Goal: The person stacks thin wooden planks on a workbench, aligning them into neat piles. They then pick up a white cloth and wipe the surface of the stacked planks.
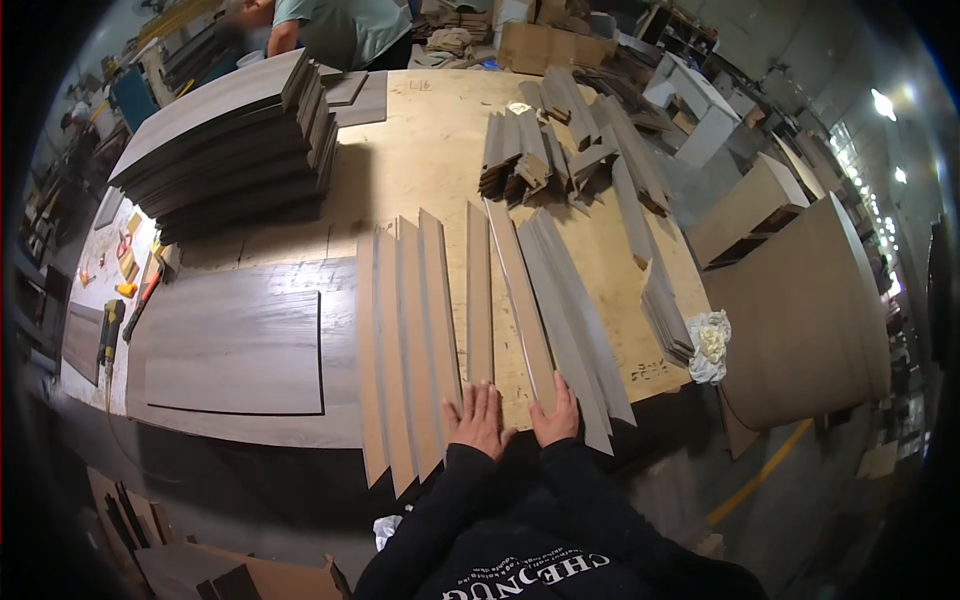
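My left hand (pixel 478 425) lies flat, fingers apart, over the near end of a tan-faced wood strip (pixel 479 300) at the table's front edge. Close by on the right, my right hand (pixel 556 412) grips the near end of another mitred strip (pixel 522 300), thumb on one side and fingers on the other. This strip slants away to the far left, apart from its neighbour. Several similar strips (pixel 408 350) lie side by side left of my left hand, their pointed ends overhanging the edge. Grey strips (pixel 570 310) lie together beside my right hand.
A tall stack of grey wood panels (pixel 230 130) stands at the back left, with a flat panel (pixel 235 350) nearer. Piled offcut strips (pixel 515 150) and crumpled white paper (pixel 709 345) are at the right. A power tool (pixel 110 335) lies far left. Another person (pixel 350 30) stands beyond the table.
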The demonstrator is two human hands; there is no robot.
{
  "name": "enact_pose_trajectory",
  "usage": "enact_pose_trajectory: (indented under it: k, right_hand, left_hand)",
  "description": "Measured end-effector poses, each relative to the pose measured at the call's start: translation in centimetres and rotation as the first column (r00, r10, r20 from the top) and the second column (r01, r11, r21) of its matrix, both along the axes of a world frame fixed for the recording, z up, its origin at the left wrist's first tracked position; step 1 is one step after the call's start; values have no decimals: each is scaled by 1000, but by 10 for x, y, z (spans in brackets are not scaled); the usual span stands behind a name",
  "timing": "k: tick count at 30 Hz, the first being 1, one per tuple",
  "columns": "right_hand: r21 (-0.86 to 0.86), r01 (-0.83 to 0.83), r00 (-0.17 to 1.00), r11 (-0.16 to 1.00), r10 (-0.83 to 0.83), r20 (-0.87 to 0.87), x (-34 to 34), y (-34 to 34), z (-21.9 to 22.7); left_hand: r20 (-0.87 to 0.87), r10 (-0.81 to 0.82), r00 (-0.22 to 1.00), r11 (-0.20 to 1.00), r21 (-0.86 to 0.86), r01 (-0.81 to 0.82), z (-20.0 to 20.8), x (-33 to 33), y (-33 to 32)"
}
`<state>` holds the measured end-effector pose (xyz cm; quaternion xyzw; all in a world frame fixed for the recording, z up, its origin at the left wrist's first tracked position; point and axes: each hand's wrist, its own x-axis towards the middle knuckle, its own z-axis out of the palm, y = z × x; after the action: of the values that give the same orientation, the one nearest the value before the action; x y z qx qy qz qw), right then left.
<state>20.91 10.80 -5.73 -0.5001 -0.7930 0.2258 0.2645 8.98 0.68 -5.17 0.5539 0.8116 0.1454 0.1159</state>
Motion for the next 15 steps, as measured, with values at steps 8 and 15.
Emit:
enact_pose_trajectory:
  k: [8, 15]
  right_hand:
    - [-25, -108, 955, 994, 111, 274, 10, -36, 8]
    - [27, -152, 943, 988, 137, 304, 18, 6, 33]
  left_hand:
    - [56, 114, 992, 993, 14, -115, 4, 14, -14]
    - [77, 32, 997, 999, 38, -35, 0, 16, 21]
